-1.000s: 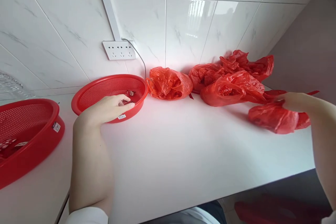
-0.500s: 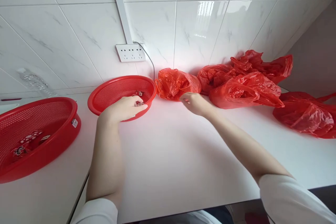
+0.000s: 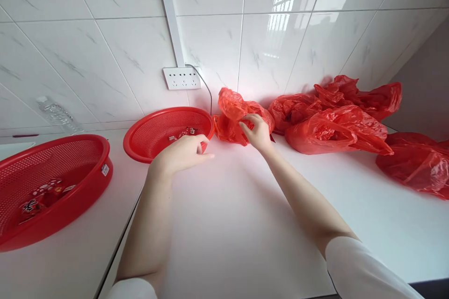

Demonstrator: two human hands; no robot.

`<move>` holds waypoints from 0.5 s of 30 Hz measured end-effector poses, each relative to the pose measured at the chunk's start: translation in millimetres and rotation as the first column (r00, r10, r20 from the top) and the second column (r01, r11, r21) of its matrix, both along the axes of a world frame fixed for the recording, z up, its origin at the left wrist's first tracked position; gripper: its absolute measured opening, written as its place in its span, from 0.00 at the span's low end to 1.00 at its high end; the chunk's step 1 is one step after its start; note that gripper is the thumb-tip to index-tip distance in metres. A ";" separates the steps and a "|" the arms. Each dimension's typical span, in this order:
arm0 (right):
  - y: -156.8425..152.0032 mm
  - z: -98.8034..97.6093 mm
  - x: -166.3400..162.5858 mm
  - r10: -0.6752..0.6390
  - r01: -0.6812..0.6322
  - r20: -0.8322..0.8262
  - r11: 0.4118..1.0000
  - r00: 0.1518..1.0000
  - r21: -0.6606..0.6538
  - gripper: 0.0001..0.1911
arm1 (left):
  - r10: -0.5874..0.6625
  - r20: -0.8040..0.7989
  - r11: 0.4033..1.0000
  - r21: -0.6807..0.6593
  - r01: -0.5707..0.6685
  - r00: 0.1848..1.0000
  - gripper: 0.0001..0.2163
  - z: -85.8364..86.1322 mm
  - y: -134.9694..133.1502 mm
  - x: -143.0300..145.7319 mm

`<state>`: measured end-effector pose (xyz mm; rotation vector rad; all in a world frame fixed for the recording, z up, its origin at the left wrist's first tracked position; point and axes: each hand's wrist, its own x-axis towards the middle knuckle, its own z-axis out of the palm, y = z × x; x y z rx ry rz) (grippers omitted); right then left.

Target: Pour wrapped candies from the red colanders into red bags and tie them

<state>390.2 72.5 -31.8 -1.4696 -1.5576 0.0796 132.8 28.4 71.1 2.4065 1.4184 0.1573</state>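
Note:
My right hand (image 3: 257, 131) grips a crumpled red plastic bag (image 3: 234, 112) that stands by the tiled wall, lifting its top edge. My left hand (image 3: 184, 153) rests against the front rim of a small red mesh basket (image 3: 154, 131), its fingers loosely curled with nothing seen inside them. A few small red-and-white wrapped pieces (image 3: 185, 132) lie in that basket. Both sit on a white counter (image 3: 245, 224).
A bigger red basket (image 3: 52, 187) with several wrapped pieces stands at the left. More red bags (image 3: 336, 124) pile against the wall to the right, one more bag (image 3: 417, 163) at the far right. A wall socket (image 3: 181, 78) with a cable and a clear bottle (image 3: 58, 114) are behind.
My right hand left the bag at the far right, crossed to the bag beside the small basket and took hold of it. My left hand drew back from inside the basket to its rim.

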 end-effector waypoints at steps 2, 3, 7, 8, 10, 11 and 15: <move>-20.9 19.2 5.7 0.109 -0.076 -0.221 0.985 0.969 0.152 0.11 | -0.033 0.119 0.993 0.113 0.019 0.992 0.23 -3.9 -1.3 8.3; -31.7 28.7 7.8 0.183 -0.122 -0.330 0.973 0.926 0.196 0.09 | -0.028 0.195 0.987 0.160 -0.003 0.980 0.24 -6.0 -2.2 13.2; -70.2 59.1 8.7 0.406 -0.425 -0.619 0.896 0.673 0.126 0.11 | 0.064 0.567 0.980 0.119 -0.159 0.821 0.37 -12.7 -5.3 32.5; -77.4 63.7 7.5 0.433 -0.507 -0.657 0.857 0.618 0.089 0.12 | 0.074 0.657 0.986 0.067 -0.155 0.751 0.40 -13.7 -5.4 36.5; -87.4 68.8 4.7 0.470 -0.618 -0.683 0.785 0.559 0.035 0.13 | 0.086 0.808 0.996 -0.066 -0.055 0.582 0.40 -15.0 -4.1 42.6; -90.4 69.6 3.5 0.484 -0.641 -0.673 0.767 0.559 0.020 0.12 | 0.107 0.864 0.990 -0.139 0.029 0.493 0.37 -15.4 -2.8 44.5; -91.4 67.1 4.8 0.478 -0.609 -0.595 0.793 0.646 -0.025 0.11 | 0.292 0.925 0.900 -0.351 0.257 0.242 0.20 -15.8 4.7 43.3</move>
